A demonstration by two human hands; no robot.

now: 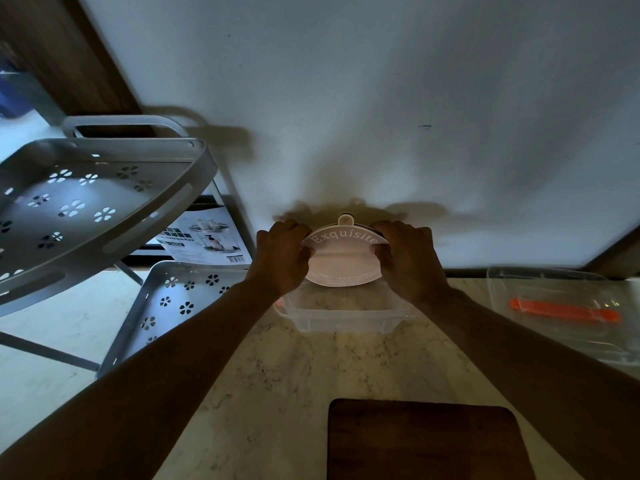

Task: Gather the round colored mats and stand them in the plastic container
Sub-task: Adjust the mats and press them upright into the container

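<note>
A pale wall point(381, 98) fills the upper half of the view, and below it a marbled worktop point(277, 393) runs toward the camera. To the left stands a grey tiered rack point(86, 202) with flower-shaped cut-outs in its trays, and a printed product card point(207, 240) with a barcode leans behind its lower tray; the card's writing is too small to read. At the near edge of the worktop lies a dark wooden board point(426, 441). To the right rests a clear lid or tray point(561, 306) with an orange strip point(564, 311) on it. Against the wall sits the clear plastic container point(343, 317), open on top. Both forearms reach forward from the lower corners over the worktop. The left hand point(282, 256) and right hand point(408, 258) are each closed on opposite edges of a stack of round mats point(343, 261), held upright just above the far part of the container. The front mat is pale pink, with the word "Exquisite" arching across its top in white letters and a small round tab point(345, 220) standing up at its upper edge. Fainter lines of writing near its bottom cannot be read. Darker mat edges show just behind it.
</note>
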